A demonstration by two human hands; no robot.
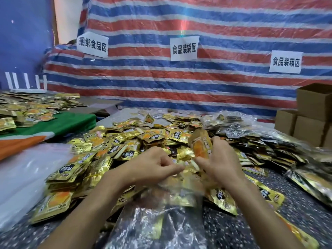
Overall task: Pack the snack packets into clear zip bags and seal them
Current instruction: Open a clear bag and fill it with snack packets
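Head view: right fingers [214, 141] pinch a snack packet [200, 146], left fingers [172, 168] pinch the zip bag [161, 221]'s rim amid piled packets [125, 139].

packet heap [136, 139] mid-table | boxes [312, 112] right — filled bags [251, 130] between | tarp [179, 83] behind

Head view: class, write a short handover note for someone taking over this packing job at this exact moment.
Left hand: fingers curled at the mouth of the clear zip bag, apparently holding it open (blurred).
Right hand: grips one snack packet above the bag mouth.
Loose packets are heaped on the table; what look like spare clear bags lie at left.
Done: the bag holds some packets.
Left: drop this one in, fill, seal, then work through the heap.
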